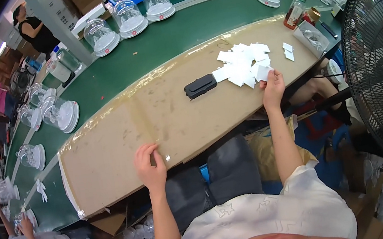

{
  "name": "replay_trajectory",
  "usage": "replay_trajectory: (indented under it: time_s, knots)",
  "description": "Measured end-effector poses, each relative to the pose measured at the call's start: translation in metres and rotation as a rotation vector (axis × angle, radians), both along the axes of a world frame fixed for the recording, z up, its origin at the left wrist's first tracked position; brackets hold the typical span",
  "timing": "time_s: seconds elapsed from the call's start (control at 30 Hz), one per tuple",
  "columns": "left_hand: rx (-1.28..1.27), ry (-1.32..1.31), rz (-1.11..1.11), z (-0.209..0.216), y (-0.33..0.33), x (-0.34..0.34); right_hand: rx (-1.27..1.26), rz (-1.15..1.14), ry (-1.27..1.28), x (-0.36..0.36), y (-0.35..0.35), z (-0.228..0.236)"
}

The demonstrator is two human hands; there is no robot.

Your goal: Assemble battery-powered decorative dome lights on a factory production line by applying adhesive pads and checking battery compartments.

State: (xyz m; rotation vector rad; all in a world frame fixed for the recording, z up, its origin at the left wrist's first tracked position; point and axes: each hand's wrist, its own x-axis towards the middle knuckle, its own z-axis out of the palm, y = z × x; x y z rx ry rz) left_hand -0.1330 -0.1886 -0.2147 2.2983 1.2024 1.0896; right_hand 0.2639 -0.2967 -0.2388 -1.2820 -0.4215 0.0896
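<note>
My right hand [273,90] pinches a small white square card [263,74] at the near edge of a loose pile of white cards [240,62]. The pile lies on a cardboard-covered work board [121,133]. Left of the pile, and touching one card, is a black oblong case [200,86]. My left hand [150,167] rests at the board's near edge, fingers slightly bent and thumb apart, with nothing in it. A pair of white cards [288,51] lies apart to the right of the pile.
Clear domes on white bases [129,19] stand on the green conveyor [207,18] beyond the board. A bottle of reddish-brown liquid [295,11] and an open box [310,38] sit at the right end. A black fan [381,70] stands close on the right. Other people work at left.
</note>
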Motion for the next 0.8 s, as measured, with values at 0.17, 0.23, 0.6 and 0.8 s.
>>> replay_trajectory:
  time_s: [0.17,0.23,0.6,0.8]
  knots:
    - [-0.024,-0.031,-0.029,-0.009,0.001,0.000,-0.004,-0.011,0.058,0.001,0.000,-0.003]
    - [-0.060,-0.053,-0.029,-0.007,0.000,-0.004,-0.046,0.001,0.056,-0.001,0.004,-0.006]
    - [0.025,-0.021,-0.037,-0.001,0.000,0.005,0.028,0.018,0.060,0.003,-0.001,0.001]
    - [0.053,-0.005,-0.017,0.000,0.000,-0.001,0.097,0.035,0.052,-0.011,0.004,0.017]
